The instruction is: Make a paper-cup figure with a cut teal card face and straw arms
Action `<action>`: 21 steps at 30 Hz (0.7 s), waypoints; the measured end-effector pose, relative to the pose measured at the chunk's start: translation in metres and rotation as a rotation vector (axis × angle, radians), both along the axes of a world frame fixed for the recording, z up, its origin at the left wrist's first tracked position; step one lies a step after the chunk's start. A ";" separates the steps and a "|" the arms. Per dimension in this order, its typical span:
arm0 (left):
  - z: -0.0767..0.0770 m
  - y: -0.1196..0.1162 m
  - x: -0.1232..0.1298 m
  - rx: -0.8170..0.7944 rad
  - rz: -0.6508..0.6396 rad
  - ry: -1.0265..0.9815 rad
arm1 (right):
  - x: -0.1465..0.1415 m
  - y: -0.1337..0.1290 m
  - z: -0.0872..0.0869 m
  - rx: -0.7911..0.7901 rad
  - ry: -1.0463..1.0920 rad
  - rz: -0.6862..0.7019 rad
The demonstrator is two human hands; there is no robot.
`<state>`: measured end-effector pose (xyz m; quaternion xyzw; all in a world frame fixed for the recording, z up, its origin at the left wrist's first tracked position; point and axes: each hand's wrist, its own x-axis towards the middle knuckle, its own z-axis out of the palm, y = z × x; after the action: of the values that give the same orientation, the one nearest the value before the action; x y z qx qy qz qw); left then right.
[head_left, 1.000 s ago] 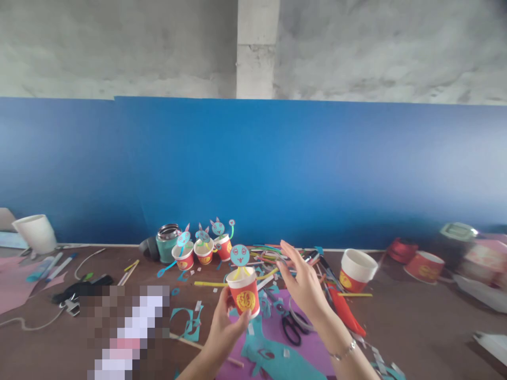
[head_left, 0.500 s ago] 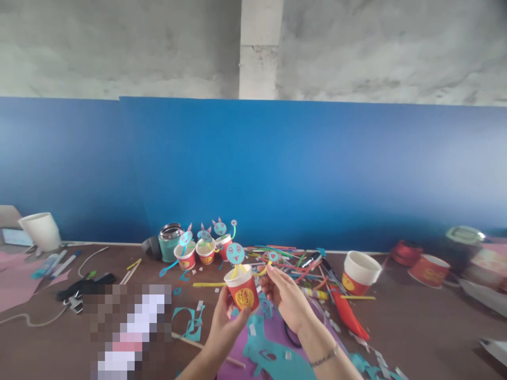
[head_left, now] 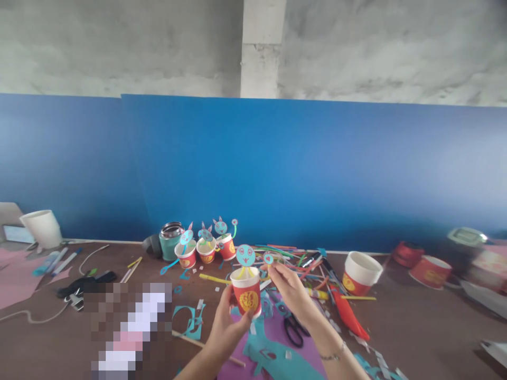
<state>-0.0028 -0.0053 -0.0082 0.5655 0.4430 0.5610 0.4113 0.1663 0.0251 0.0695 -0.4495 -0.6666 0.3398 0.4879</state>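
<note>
My left hand [head_left: 229, 322] is wrapped round the lower part of a red and white paper cup [head_left: 247, 295]. A round blue paper face [head_left: 245, 255] on yellow strips rises above the cup's rim. My right hand [head_left: 289, 290] is closed at the fingertips on a small blue disc with a red heart [head_left: 268, 258], to the right of the face. A yellow strip [head_left: 214, 278] sticks out at the cup's left. Beneath the hands lie purple paper [head_left: 277, 330], blue paper cut-outs [head_left: 273, 359] and black scissors [head_left: 293, 331].
Several cups with blue animal faces [head_left: 187, 257] stand at the back beside a teal flask [head_left: 169, 244]. Coloured sticks [head_left: 277, 252] are scattered behind the hands. Stacked cups [head_left: 361, 272] and a red tool [head_left: 350, 314] are at the right. White cups [head_left: 41, 229] stand far left.
The held cup has turned more upright, and its face has shifted right. My right hand and the heart disc are slightly nearer the face. The scissors now show more fully.
</note>
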 end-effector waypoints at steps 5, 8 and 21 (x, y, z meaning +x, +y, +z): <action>0.002 -0.002 0.001 0.084 0.102 0.198 | -0.001 0.004 -0.004 0.202 -0.137 -0.127; 0.003 -0.004 0.002 0.125 0.116 0.287 | -0.003 0.002 -0.006 0.210 -0.156 -0.129; 0.000 -0.005 0.003 0.189 0.082 0.343 | 0.002 0.004 -0.004 0.059 -0.122 -0.143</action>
<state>0.0006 -0.0105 -0.0087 0.6704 0.4748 0.5117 0.2517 0.1678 0.0291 0.0655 -0.5010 -0.6711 0.2564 0.4825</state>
